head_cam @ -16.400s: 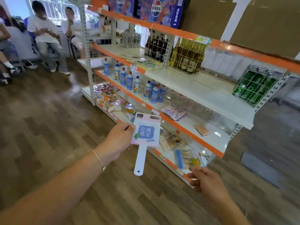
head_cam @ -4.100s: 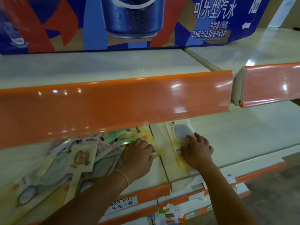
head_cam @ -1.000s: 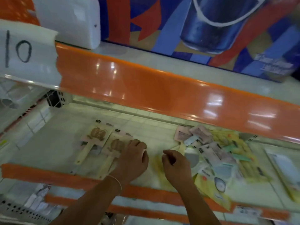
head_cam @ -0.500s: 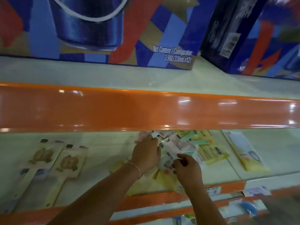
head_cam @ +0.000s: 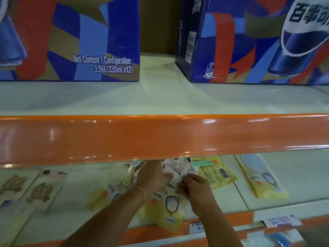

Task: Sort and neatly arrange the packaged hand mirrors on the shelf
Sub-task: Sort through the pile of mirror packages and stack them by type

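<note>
Presently, on the lower shelf (head_cam: 284, 177), pale surface with orange front edge:

- Left hand (head_cam: 153, 177): fingers curled around a pinkish-white packet bundle (head_cam: 175, 169), thin bracelet at the wrist.
- Right hand (head_cam: 195, 187): fingers bent, pinching the lower right corner of the same bundle. Both hands touch it, just under the orange rail (head_cam: 160, 136) of the shelf above.
- Yellow mirror packet (head_cam: 169, 213): lies flat below the hands, at the front edge, face up with a small mirror picture.
- Yellow packets, back side up (head_cam: 215, 173): just right of the bundle, a green strip across their top.
- Single yellow-and-blue mirror packet (head_cam: 263, 179): further right, apart from the pile, lying slightly slanted.
- Two beige mirror packets (head_cam: 26, 188): well left, side by side.
- A cream handle (head_cam: 130, 173): beside the left hand, partly hidden.
- Upper shelf: two blue-and-red drink cartons (head_cam: 71, 38), a gap between them.
</note>
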Tool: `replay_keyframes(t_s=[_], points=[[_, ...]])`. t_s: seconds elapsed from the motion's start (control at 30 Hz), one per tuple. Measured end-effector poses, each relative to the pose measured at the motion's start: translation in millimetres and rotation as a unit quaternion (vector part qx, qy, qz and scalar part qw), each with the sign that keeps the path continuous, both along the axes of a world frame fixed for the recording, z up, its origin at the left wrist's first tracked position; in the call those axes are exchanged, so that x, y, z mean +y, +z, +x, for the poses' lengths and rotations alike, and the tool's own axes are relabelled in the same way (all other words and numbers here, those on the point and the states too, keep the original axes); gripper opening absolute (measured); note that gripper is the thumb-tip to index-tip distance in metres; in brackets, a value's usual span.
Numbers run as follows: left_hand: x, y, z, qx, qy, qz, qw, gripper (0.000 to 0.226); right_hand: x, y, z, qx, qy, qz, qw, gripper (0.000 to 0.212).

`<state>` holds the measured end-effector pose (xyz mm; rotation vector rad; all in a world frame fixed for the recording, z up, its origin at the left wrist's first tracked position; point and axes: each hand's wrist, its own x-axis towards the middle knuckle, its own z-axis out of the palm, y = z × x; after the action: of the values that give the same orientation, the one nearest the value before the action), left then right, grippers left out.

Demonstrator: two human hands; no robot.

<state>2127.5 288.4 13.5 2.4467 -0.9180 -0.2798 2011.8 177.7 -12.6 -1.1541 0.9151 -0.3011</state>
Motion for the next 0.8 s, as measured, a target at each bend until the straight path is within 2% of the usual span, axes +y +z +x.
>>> replay_keyframes(t_s=[0.07, 0.13, 0.17, 0.23, 0.3, 0.4, 0.5, 0.57, 0.63, 0.67, 0.73, 0.8], points=[[-2.3, 8.0, -5.4, 0.06, 0.027, -0.011, 0.998, 0.054, -7.6, -1.7, -2.9, 0.015, 0.017, -0.026, 0.999, 0.014], [-3.8, 9.5, -7.6, 0.105, 0.045, -0.014, 0.993, 0.029, -12.2, -2.4, -6.8, 0.02, 0.042, -0.043, 0.998, 0.014], [-3.2, 7.3, -7.2, 0.127, 0.055, -0.029, 0.99, 0.024, -14.4, -4.7, -8.4, 0.016, 0.053, -0.048, 0.997, 0.016], [-0.6, 3.5, -7.0, 0.192, 0.073, -0.067, 0.976, 0.038, -14.3, -5.5, -10.7, 0.005, 0.079, -0.057, 0.995, 0.022], [2.4, 0.1, -7.8, 0.258, 0.094, -0.106, 0.956, 0.04, -11.7, -6.5, -9.6, -0.011, 0.081, -0.063, 0.995, 0.023], [7.8, -1.1, -8.5, 0.292, 0.075, -0.122, 0.946, 0.051, -6.9, -3.2, -7.2, -0.009, 0.046, -0.087, 0.995, 0.01], [20.3, 9.3, -7.3, 0.186, 0.017, -0.054, 0.981, 0.053, -4.6, 1.1, -6.5, -0.003, 0.05, -0.153, 0.987, 0.016], [33.0, 20.0, -2.8, 0.03, 0.028, -0.023, 0.999, 0.047, -0.6, 8.9, -6.4, 0.002, 0.069, -0.196, 0.978, 0.018], [48.4, 30.2, 5.1, -0.148, 0.051, -0.027, 0.987, 0.039, 5.9, 18.5, -3.6, 0.0, 0.102, -0.225, 0.969, 0.019], [56.4, 31.9, 11.6, -0.199, 0.021, -0.033, 0.979, 0.043, 11.0, 23.6, -1.0, -0.006, 0.126, -0.239, 0.963, 0.019], [72.4, 37.7, 23.7, -0.248, -0.079, -0.03, 0.965, 0.047, 23.4, 33.4, 4.5, -0.03, 0.192, -0.271, 0.943, 0.02], [87.8, 44.4, 30.2, -0.252, -0.154, -0.004, 0.955, 0.041, 37.0, 40.7, 11.7, -0.046, 0.249, -0.297, 0.921, 0.02]])
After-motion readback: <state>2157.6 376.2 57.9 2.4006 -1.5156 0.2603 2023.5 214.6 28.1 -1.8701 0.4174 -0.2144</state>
